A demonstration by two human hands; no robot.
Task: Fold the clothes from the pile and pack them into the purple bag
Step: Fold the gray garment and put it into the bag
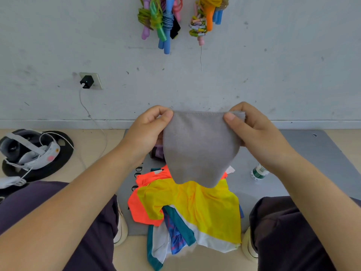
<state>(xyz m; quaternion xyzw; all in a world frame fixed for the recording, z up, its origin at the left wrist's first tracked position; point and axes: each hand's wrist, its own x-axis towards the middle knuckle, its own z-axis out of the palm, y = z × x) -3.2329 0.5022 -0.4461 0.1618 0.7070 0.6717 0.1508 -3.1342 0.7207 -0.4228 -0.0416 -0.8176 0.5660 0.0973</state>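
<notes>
A grey garment hangs in the air above the pile. My left hand pinches its top left corner. At the top right corner my right hand pinches it too. Below it lies the pile of clothes on a grey mat: a yellow piece on top, an orange one at the left, teal, white and blue ones underneath. A bit of purple fabric, maybe the purple bag, shows behind the grey garment near my left hand; most of it is hidden.
A plastic water bottle lies on the mat under my right wrist. A headset with white cables sits on a black round pad at the left. A charger is plugged into the wall. Skipping ropes hang above. My knees flank the pile.
</notes>
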